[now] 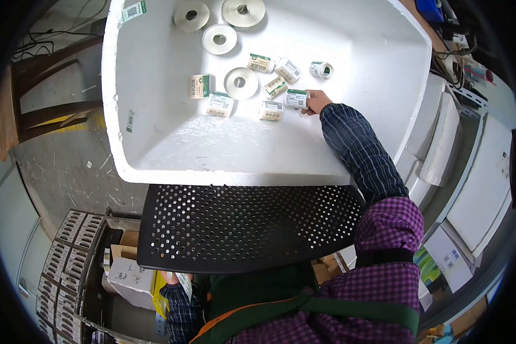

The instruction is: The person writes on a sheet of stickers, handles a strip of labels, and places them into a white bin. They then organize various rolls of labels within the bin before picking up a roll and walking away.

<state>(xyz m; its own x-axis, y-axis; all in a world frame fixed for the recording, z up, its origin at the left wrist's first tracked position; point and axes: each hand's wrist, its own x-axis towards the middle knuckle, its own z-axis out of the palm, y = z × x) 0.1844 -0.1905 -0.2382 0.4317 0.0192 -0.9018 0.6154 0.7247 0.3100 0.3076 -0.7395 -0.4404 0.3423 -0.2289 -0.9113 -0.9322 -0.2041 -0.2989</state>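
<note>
My right hand (316, 102) is closed on a roll of printed labels (296, 99) with a green band, low inside a white foam box (378, 114). Near it lie other small label rolls, one (271, 110) to its left and one (276, 87) just above left. A further roll (321, 70) rests on its side up and to the right. Low in the view, beside the black perforated seat, my left hand (171, 277) is partly hidden, with a pale strip (184, 284) against it; its fingers cannot be made out.
Larger white label rolls (219, 39) lie at the back of the foam box. A black perforated seat (246, 223) stands before it. Cartons (132, 281) and a yellow bag (159, 295) are at lower left, a wooden chair (46, 109) at left, white boxes (476, 178) at right.
</note>
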